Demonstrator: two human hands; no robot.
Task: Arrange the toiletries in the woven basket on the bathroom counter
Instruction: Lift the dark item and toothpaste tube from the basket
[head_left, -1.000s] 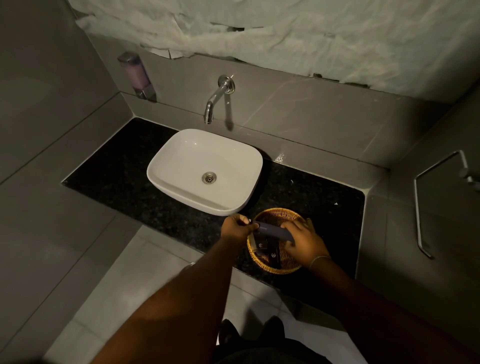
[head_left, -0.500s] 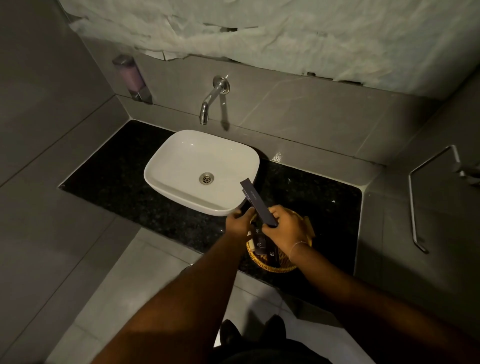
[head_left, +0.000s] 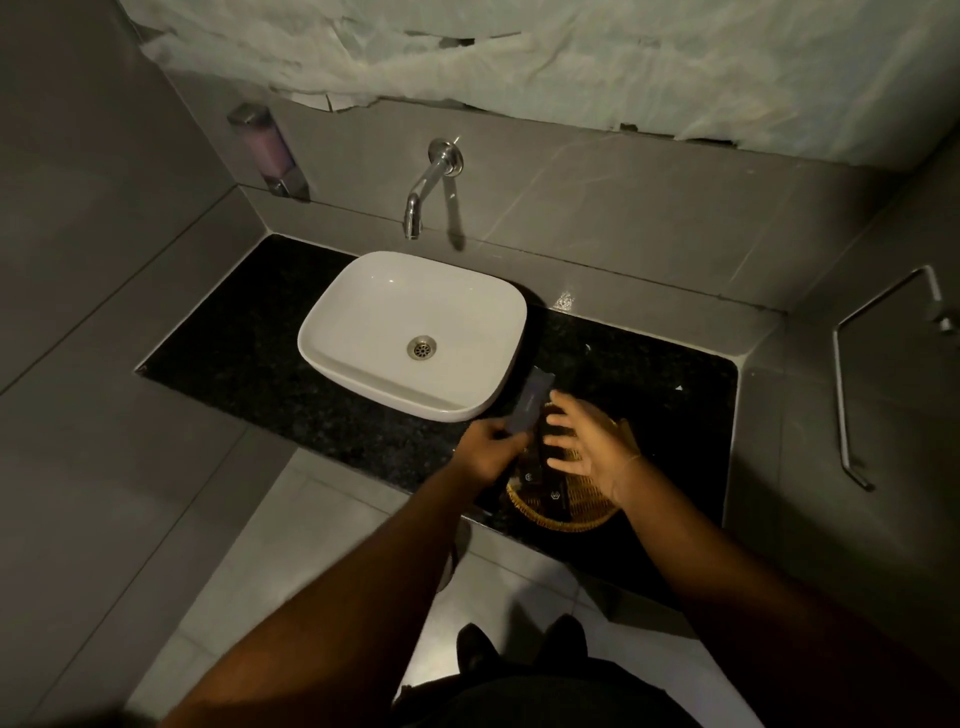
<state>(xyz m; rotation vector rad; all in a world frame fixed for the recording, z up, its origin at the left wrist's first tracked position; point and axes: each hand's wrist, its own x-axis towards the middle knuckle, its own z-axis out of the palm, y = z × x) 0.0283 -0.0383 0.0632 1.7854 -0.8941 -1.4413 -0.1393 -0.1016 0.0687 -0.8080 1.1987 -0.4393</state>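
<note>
A round woven basket (head_left: 571, 512) sits on the black counter (head_left: 249, 348) near its front edge, right of the sink. Inside it stand dark toiletry packets (head_left: 543, 480) with small pale logos. My left hand (head_left: 488, 449) is shut on a long dark flat packet (head_left: 530, 408), which tilts up and away over the basket's left rim. Over the basket's middle hovers my right hand (head_left: 589, 447), fingers spread and holding nothing. It hides part of the basket's far rim.
A white vessel sink (head_left: 415, 332) stands just left of the basket, under a chrome wall tap (head_left: 428, 179). A soap dispenser (head_left: 267, 150) hangs on the wall at the back left. A metal towel rail (head_left: 852, 384) is on the right wall. Grey floor tiles lie below.
The long dark packet has passed from my right hand to my left. My right hand has let go and spread open above the basket.
</note>
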